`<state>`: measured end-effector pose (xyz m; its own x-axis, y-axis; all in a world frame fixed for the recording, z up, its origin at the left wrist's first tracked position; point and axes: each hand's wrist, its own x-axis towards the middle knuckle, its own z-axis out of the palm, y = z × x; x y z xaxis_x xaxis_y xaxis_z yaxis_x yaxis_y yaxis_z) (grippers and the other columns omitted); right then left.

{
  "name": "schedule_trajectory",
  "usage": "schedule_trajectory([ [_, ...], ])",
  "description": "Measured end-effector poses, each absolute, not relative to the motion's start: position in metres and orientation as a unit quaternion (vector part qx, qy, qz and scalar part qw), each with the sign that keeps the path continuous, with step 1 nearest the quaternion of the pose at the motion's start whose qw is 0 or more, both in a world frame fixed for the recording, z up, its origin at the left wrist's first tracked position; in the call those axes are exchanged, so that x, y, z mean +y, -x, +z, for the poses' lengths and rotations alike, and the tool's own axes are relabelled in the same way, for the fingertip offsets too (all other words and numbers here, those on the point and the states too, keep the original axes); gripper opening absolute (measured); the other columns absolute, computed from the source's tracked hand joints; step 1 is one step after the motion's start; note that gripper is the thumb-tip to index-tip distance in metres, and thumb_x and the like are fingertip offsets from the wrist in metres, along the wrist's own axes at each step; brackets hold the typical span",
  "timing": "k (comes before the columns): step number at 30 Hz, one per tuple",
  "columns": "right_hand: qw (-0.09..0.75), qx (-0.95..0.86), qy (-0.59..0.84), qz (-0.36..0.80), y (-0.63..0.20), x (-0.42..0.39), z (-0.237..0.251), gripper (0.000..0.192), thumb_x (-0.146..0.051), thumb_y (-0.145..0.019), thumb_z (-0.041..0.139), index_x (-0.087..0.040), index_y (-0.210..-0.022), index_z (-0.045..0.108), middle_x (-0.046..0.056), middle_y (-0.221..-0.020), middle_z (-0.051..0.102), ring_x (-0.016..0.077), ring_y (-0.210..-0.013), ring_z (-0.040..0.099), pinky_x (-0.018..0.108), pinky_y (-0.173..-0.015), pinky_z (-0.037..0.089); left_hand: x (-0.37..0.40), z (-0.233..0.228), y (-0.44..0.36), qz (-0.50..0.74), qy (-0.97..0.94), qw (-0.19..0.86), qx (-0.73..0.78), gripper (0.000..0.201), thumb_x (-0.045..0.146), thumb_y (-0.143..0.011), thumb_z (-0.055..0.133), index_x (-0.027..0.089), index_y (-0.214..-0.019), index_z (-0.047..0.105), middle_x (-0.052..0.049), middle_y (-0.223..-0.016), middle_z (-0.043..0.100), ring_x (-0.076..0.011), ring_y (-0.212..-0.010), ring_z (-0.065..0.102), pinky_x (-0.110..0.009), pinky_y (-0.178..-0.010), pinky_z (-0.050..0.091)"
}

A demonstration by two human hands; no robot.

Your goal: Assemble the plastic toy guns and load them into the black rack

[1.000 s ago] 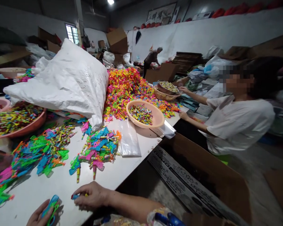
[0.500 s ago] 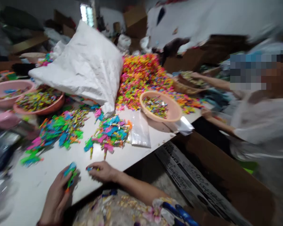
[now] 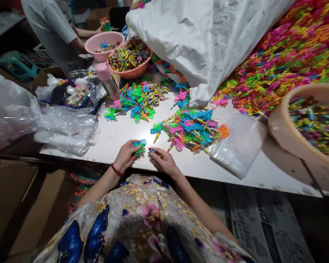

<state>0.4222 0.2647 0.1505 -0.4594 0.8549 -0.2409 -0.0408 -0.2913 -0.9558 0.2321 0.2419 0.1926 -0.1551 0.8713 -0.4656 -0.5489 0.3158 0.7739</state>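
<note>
My left hand (image 3: 125, 156), with a red bead bracelet, pinches small green and blue plastic toy pieces (image 3: 139, 147) with an orange tip, low over the table's near edge. Just to its right, my right hand (image 3: 164, 160) is closed on a little tube (image 3: 151, 150) whose blue and red end shows at the fingertips. The two hands are close but apart. Beyond them lie a pile of pink, blue and green toy pieces mixed with striped tubes (image 3: 192, 126), and a second similar pile (image 3: 141, 100) further left.
Clear plastic bags (image 3: 241, 146) lie right of the near pile. A peach basin (image 3: 279, 120) of tubes stands at the right, a big white sack (image 3: 181, 40) behind. A pink-capped flask (image 3: 108, 78) and an orange basin (image 3: 131, 73) are at back left. Another person (image 3: 52, 33) works beyond.
The view has swung left and down, bringing the left-side person, bags and basket into sight; the person on the right is out of view. Both hands keep hold of their pieces.
</note>
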Motion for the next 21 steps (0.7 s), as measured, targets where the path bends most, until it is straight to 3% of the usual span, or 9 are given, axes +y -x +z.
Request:
schedule_trajectory([
  [13, 0.335, -0.507, 0.402, 0.685, -0.4225, 0.2656, 0.1411, 0.054, -0.055, -0.08, 0.071, -0.016, -0.117, 0.071, 0.002, -0.08, 0.065, 0.0088, -0.063, 0.05, 0.023, -0.06, 0.046, 0.241, 0.1848, -0.2325, 0.56, -0.141, 0.655, 0.487, 0.039, 0.027, -0.075, 0.084, 0.016, -0.096, 0.053, -0.005, -0.081, 0.072, -0.0205, -0.075, 0.074, -0.034, -0.07, 0.06],
  [21, 0.341, -0.501, 0.416, 0.678, -0.4206, 0.2643, 0.1479, 0.055, -0.056, -0.077, 0.074, -0.014, -0.112, 0.072, 0.003, -0.081, 0.067, 0.0103, -0.066, 0.053, 0.024, -0.061, 0.048, 0.2416, 0.1866, -0.2322, 0.572, -0.125, 0.654, 0.48, 0.022, 0.021, -0.084, 0.07, 0.011, -0.099, 0.059, -0.013, -0.087, 0.073, -0.0207, -0.075, 0.072, -0.029, -0.062, 0.058],
])
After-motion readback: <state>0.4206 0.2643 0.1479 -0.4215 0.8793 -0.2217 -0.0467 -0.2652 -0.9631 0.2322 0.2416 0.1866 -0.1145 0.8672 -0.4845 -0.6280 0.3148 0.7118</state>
